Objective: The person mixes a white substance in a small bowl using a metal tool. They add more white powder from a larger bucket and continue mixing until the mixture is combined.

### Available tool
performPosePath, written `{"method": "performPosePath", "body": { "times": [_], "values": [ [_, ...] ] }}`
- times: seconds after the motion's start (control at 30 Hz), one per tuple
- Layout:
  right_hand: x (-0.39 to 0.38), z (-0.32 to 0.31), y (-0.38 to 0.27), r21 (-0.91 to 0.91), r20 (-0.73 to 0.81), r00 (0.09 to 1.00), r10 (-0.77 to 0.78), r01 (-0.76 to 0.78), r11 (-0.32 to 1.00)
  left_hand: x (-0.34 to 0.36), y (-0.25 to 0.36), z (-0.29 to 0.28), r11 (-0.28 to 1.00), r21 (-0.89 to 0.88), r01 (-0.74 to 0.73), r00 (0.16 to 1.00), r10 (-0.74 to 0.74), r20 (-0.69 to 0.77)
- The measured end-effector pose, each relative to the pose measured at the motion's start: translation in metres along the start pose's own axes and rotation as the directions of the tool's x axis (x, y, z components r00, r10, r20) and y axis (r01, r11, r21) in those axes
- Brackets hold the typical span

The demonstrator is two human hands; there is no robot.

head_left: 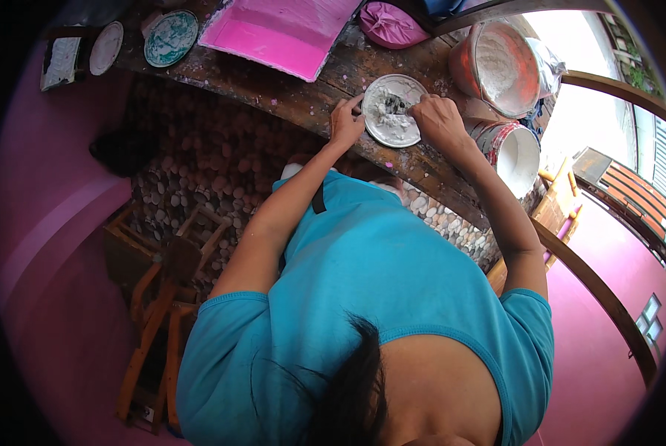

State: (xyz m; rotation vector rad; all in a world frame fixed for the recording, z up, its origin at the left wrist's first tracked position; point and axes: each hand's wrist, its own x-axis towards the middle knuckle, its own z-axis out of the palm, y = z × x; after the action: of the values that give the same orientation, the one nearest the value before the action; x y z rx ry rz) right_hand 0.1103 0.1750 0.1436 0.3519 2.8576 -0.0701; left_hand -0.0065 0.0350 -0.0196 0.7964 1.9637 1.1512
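Note:
On the wooden table lies a round, pale lid-like plate (373, 137) with lumpy white paste (400, 132) on it and a dark patch in the middle. My left hand (345, 125) grips its left rim, fingers bent around the edge. Over the right side of the plate, my right hand (440, 123) is closed, its fingertips down by the paste. Whatever it holds is hidden behind the fingers.
A pink paint tray (273, 37) and a pink bundle (392, 26) occupy the table's (288, 93) back. Right of my hands stand an orange bucket (463, 67) of white powder and a white-lined bucket (517, 160). A green-smeared lid (171, 39) lies far left; wooden chairs (151, 334) stand below.

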Motion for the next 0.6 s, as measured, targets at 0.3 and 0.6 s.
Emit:
{"method": "performPosePath", "body": {
  "times": [0.3, 0.6],
  "values": [
    [-0.018, 0.023, -0.017, 0.007, 0.063, 0.996, -0.066, 0.066, 0.998, 0.003, -0.002, 0.003, 0.999, 0.033, 0.005, 1.0, -0.006, 0.002],
    [-0.025, 0.017, -0.002, -0.006, 0.015, 0.998, -0.069, 0.069, 0.998, 0.002, 0.001, 0.001, 0.999, 0.032, 0.032, 0.999, -0.033, 0.011]
  ]
}}
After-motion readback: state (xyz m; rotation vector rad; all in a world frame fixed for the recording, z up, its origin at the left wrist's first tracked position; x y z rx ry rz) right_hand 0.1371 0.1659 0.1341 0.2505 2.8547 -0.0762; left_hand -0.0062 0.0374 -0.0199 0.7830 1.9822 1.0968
